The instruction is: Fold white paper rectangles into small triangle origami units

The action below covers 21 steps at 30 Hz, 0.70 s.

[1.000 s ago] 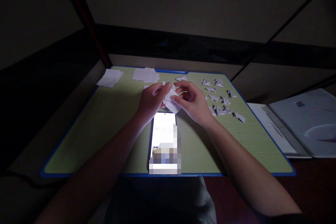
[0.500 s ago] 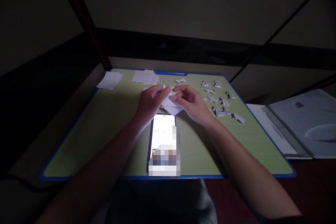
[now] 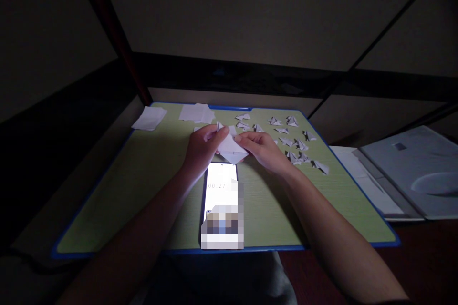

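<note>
left grip (image 3: 201, 148) + right grip (image 3: 265, 150) | both clamped on white paper (image 3: 231, 147) | folded, pointed

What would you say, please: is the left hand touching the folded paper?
Touching: the head view shows the left hand with its thumb over the left side of the folded paper.

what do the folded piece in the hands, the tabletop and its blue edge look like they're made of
Folded piece: almost certainly thin white paper, matte, judging by its straight edges and flat folds.
Tabletop: perhaps laminated board, pale green with faint grain-like lines; its core is hidden.
Blue edge: probably plastic, evenly coloured with rounded corners, though the dim light leaves this open.
</note>
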Each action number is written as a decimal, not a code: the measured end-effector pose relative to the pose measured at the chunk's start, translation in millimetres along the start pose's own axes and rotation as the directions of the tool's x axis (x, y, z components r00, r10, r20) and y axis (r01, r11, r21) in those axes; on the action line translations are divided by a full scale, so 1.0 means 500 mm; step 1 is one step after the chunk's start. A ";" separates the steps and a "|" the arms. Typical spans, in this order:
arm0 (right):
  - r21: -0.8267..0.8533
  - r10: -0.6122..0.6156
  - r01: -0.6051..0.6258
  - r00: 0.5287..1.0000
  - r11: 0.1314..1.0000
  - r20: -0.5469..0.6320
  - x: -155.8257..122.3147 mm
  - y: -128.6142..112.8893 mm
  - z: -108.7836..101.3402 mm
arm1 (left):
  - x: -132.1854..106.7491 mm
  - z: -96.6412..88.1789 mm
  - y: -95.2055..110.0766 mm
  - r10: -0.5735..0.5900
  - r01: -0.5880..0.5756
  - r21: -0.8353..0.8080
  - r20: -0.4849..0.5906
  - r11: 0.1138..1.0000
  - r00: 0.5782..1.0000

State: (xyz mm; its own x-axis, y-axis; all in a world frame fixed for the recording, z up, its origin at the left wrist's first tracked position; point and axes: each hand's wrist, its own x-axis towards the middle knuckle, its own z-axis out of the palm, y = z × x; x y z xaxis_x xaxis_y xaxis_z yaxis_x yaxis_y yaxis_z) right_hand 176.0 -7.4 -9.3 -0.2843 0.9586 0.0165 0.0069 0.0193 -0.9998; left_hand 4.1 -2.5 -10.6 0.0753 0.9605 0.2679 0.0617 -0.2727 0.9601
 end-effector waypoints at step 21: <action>-0.015 -0.020 0.021 0.999 1.000 0.028 0.004 0.003 -0.007 | 0.002 -0.006 -0.004 -0.146 0.154 -0.059 0.125 0.986 0.981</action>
State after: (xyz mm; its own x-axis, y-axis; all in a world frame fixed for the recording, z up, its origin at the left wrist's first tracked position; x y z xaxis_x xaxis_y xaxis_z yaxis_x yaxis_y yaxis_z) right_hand 178.5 -4.3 -10.8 -0.3111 0.9497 0.0365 0.0152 0.0434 -0.9989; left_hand 1.2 -0.7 -12.0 0.1897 0.9754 0.1126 0.0142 -0.1173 0.9930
